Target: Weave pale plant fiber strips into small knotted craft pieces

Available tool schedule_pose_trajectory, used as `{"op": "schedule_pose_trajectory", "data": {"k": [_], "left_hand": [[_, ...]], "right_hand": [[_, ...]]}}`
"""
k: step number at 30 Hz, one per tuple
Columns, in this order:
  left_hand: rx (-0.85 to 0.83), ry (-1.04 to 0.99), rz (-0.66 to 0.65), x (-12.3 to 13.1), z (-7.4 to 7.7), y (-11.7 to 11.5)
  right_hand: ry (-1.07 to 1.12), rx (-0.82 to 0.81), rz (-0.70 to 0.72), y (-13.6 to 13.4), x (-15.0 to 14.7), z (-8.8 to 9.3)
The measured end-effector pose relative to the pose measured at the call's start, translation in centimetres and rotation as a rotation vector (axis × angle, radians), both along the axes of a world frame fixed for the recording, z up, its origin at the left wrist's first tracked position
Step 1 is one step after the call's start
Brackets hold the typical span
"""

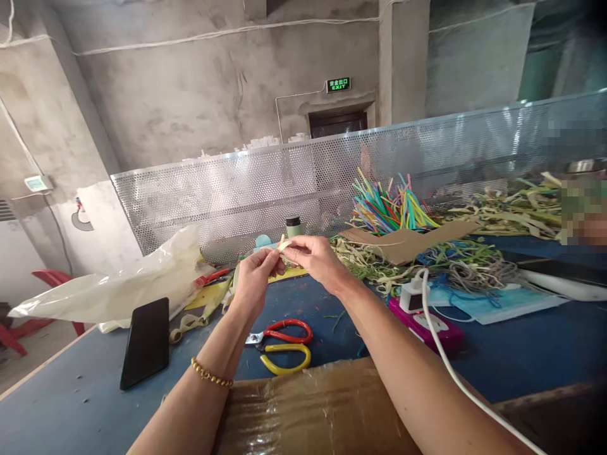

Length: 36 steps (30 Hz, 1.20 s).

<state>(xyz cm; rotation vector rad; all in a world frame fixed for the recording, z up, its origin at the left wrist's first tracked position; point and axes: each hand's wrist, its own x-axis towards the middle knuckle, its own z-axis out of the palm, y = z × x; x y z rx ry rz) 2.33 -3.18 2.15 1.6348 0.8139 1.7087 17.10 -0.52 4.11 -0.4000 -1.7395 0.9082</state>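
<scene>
Gray concrete walls fill the upper frame of the head view, above a perforated metal panel and blue worktop. Near the centre, the left hand and right hand are close together, their fingers pinching a pale strip. Below lie red-and-yellow-handled scissors; at left, a black phone; at right, colourful strips.

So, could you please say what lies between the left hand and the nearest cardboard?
In the head view, scissors lie between the left hand and the cardboard.
</scene>
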Motion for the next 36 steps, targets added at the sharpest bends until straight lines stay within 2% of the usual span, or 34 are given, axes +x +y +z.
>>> {"op": "schedule_pose_trajectory", "data": {"k": [9, 12, 17, 24, 31, 34, 36], "left_hand": [[0.008, -0.017, 0.049, 0.15, 0.06, 0.03], [-0.007, -0.016, 0.103, 0.11, -0.04, 0.09], [0.001, 0.006, 0.090, 0.23, 0.03, -0.01], [-0.006, 0.034, 0.041, 0.14, 0.21, -0.06], [0.004, 0.129, 0.088, 0.13, 0.61, -0.50], [0.001, 0.077, 0.056, 0.06, 0.48, -0.31], [0.000, 0.039, 0.030, -0.04, 0.30, -0.08]], "right_hand": [[-0.167, 0.167, -0.268, 0.66, -0.06, -0.50], [-0.101, 0.156, -0.333, 0.65, -0.20, -0.50], [0.000, 0.177, -0.312, 0.71, -0.58, -0.50], [-0.050, 0.232, -0.377, 1.01, -0.55, -0.61], [-0.084, 0.301, -0.458, 0.50, -0.70, -0.49], [-0.064, 0.260, -0.463, 0.50, -0.72, -0.42], [-0.046, 0.171, -0.479, 0.51, -0.70, -0.40]]}}
